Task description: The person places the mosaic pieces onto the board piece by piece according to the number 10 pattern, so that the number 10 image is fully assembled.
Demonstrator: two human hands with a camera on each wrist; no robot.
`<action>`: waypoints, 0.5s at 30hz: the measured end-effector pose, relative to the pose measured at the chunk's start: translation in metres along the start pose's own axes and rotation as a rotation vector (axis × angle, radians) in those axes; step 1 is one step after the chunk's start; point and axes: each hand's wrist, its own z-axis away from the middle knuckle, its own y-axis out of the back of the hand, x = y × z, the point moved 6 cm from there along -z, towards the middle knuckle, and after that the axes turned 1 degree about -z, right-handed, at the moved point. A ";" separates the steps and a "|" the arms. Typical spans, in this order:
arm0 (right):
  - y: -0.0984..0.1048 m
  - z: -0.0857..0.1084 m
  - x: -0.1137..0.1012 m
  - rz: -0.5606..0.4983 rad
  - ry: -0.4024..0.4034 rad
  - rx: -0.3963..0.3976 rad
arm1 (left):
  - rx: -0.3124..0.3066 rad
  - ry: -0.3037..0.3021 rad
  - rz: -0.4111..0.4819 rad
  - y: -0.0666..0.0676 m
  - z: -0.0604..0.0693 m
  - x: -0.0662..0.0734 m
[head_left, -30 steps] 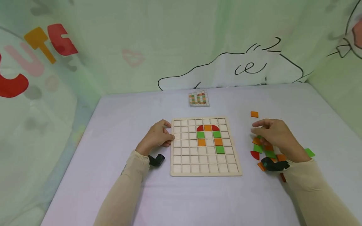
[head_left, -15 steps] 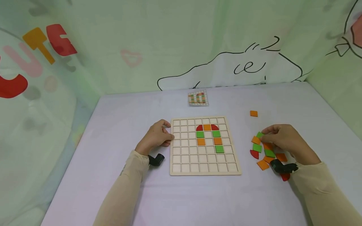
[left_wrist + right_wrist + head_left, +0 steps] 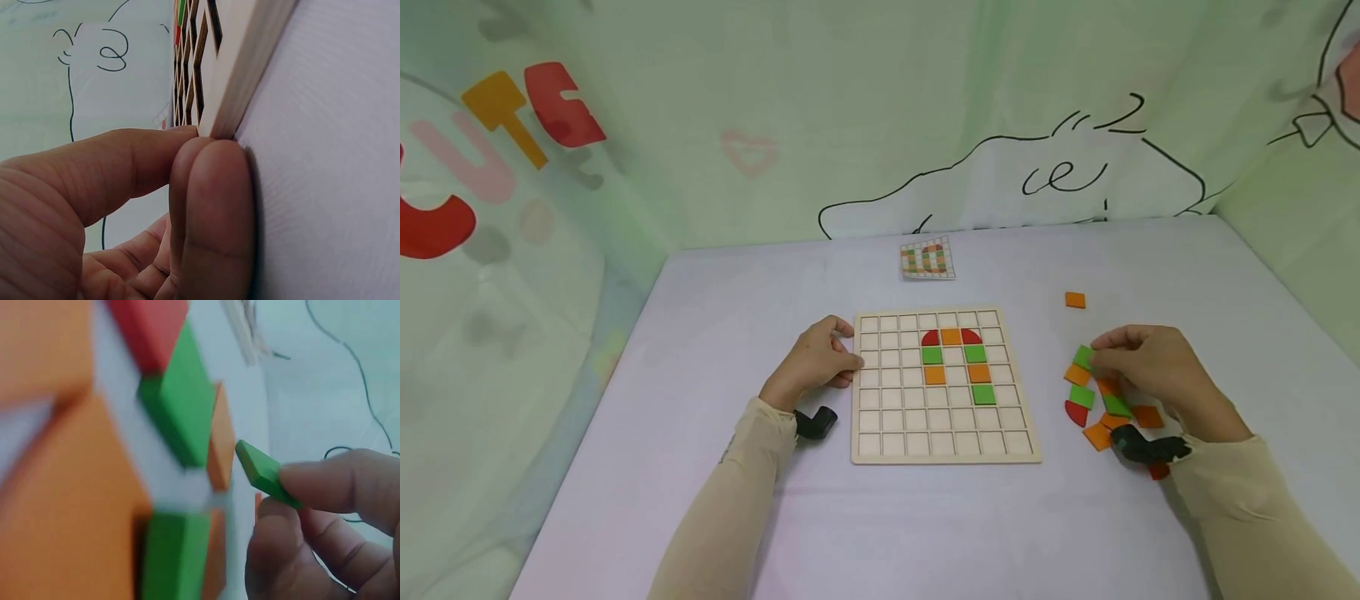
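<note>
My left hand (image 3: 814, 362) pinches the left edge of a wooden grid board (image 3: 880, 450); in the left wrist view the thumb and fingers meet at the board's corner (image 3: 228, 94). Set into the board is an arch of red quarter-round, orange and green square tiles (image 3: 975, 354). At the right, my right hand (image 3: 1150, 367) holds a green square tile (image 3: 1083, 357) between thumb and fingers. In the right wrist view this green tile (image 3: 265, 474) is tilted and raised off the table. Close below the hand lie several loose tiles (image 3: 1097, 437), partly hidden by the hand and wrist.
A small printed pattern card (image 3: 928, 258) lies behind the board. One orange tile (image 3: 1075, 300) sits apart, beyond the pile. Black wrist cameras (image 3: 1150, 446) stick out from both cuffs. A printed cloth backdrop (image 3: 820, 108) rises behind the white table (image 3: 745, 283).
My right hand has shifted right and down to the pile, and has taken a green tile between its fingers and lifted it slightly. The left hand and board stay in place.
</note>
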 end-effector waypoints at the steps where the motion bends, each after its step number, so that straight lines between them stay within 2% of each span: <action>1: -0.001 0.000 -0.001 -0.027 -0.002 0.003 | 0.000 0.000 0.000 0.000 0.000 0.000; 8: -0.020 0.004 -0.019 -0.213 0.010 -0.070 | 0.002 0.003 0.001 0.000 0.000 0.000; 15: -0.053 0.004 -0.040 -0.246 0.018 -0.137 | 0.008 0.005 -0.006 0.001 -0.002 -0.001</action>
